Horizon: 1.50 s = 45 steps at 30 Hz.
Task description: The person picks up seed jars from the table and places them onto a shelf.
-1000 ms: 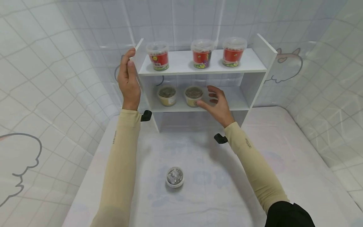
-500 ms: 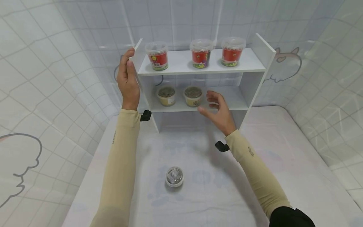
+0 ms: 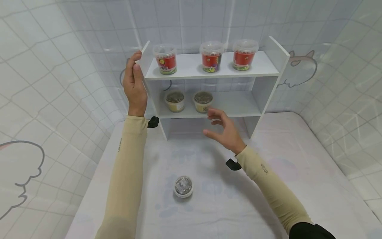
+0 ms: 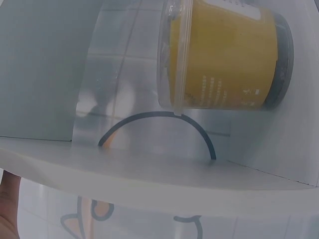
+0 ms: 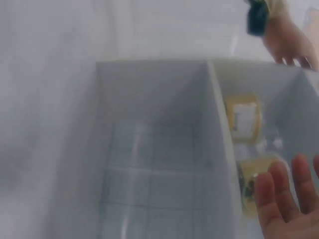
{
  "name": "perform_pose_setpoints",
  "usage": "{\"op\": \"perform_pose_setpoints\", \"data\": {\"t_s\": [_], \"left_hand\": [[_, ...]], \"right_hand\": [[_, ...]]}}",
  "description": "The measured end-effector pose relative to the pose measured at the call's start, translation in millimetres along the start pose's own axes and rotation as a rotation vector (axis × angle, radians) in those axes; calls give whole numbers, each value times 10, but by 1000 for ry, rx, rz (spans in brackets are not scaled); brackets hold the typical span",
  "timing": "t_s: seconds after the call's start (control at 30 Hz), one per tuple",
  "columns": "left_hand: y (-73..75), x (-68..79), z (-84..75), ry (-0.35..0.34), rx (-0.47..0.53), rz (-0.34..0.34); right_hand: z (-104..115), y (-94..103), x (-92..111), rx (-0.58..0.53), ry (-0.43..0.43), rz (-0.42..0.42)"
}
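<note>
My left hand [image 3: 135, 86] rests against the outer left side of a white shelf unit [image 3: 173, 114], fingers straight and pointing up. My right hand [image 3: 223, 131] hovers in front of the middle shelf's edge, thumb and fingers apart, holding nothing. Just behind its fingertips stands a tub with a yellow label [image 3: 203, 101] and a dark top. Another such tub [image 3: 175, 101] is to its left on the same shelf; the left wrist view shows a yellow-labelled tub [image 4: 229, 55] up close. A third small tub [image 3: 183, 186] with a silvery top is on the table.
Three clear-lidded cups with red labels, a left cup [image 3: 165, 59], a middle cup [image 3: 211, 57] and a right cup [image 3: 244, 55], stand on the top shelf. The unit's right side panel [image 3: 276, 54] rises at the edge. A pale cloth [image 3: 238, 205] covers the table.
My right hand has drawn back from beside the right yellow-labelled tub, moving down and toward me. The tub stays on the middle shelf. My left hand has not visibly moved.
</note>
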<state>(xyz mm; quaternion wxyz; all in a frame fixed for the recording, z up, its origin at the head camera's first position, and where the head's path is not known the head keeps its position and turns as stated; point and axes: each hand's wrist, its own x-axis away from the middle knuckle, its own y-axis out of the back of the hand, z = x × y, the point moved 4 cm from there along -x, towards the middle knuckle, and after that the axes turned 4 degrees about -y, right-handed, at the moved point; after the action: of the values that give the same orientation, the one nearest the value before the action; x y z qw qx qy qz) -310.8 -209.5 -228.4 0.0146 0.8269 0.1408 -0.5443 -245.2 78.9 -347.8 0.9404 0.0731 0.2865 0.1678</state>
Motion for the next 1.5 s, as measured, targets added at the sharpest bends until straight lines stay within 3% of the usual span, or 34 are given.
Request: {"op": "perform_pose_setpoints", "data": {"t_s": [0.37, 0.5, 0.87, 1.17, 1.5], "left_hand": [[-1, 1, -6, -31, -24, 25], [0, 3, 0, -11, -22, 14], [3, 11, 2, 7, -16, -7], [5, 27, 7, 8, -11, -6], [8, 13, 33, 19, -3, -2]], "right_hand": [[-89, -285, 249, 50, -70, 174], [-138, -420, 352, 58, -85, 260], [-588, -716, 608, 66, -105, 463], [-726, -900, 820, 9, -162, 677], [-753, -998, 918, -1, -140, 760]]}}
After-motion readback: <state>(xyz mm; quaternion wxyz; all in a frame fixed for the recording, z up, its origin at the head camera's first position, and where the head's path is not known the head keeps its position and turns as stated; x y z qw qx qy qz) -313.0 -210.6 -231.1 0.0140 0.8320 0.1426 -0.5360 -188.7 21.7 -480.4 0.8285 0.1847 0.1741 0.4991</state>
